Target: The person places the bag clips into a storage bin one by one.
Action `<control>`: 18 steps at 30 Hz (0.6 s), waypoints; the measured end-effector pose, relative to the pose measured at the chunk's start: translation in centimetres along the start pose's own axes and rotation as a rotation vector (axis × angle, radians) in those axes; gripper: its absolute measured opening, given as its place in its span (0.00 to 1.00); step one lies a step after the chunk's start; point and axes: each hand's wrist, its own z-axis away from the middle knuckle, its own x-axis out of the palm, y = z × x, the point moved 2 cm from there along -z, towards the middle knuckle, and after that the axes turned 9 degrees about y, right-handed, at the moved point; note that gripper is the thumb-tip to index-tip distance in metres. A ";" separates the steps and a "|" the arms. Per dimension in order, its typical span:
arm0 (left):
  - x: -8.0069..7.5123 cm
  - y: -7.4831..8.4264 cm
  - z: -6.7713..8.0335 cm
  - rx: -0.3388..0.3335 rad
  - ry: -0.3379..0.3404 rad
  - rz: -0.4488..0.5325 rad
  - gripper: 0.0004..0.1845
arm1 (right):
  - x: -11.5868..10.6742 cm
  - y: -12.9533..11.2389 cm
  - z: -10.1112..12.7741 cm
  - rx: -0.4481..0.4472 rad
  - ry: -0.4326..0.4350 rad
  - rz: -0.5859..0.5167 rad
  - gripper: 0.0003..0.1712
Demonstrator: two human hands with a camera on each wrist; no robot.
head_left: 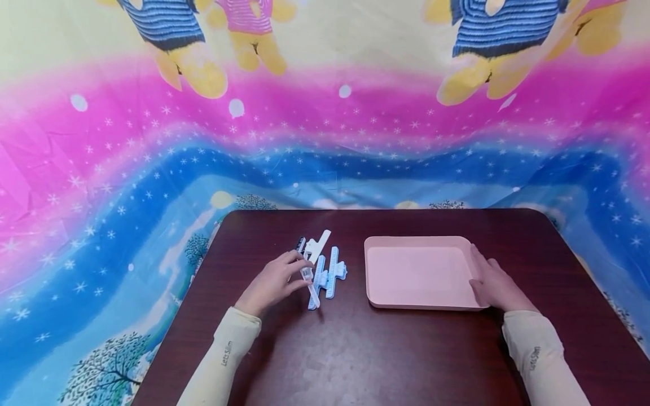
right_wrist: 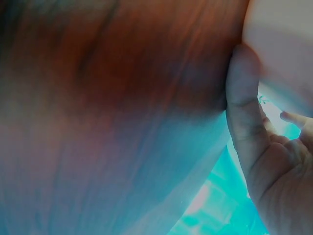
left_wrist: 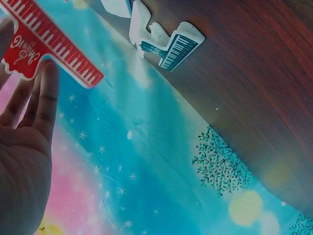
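Left wrist and head views: my left hand [head_left: 269, 285] pinches a red piano-key clip [left_wrist: 55, 43]; my spread right hand [head_left: 500, 286] touches the pink tray [head_left: 416, 276] between my hands. Steady fingertip pressure avoids knocking the blue clips [head_left: 332, 275] alongside.

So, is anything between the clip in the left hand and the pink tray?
Yes, two light-blue clips lie on the table between the red Music clip and the pink tray; carrying over them looks feasible.
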 end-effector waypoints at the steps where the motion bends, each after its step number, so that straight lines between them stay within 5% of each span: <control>1: 0.0 0.0 0.0 0.004 0.017 0.001 0.18 | 0.0 0.0 0.0 0.001 -0.001 -0.002 0.55; 9: -0.1 -0.1 -0.1 -0.065 0.040 0.043 0.17 | 0.0 -0.1 0.1 -0.021 0.031 0.007 0.54; 18: -0.2 0.0 -0.1 -0.070 0.036 0.055 0.16 | 0.2 0.0 0.0 -0.025 0.028 0.011 0.54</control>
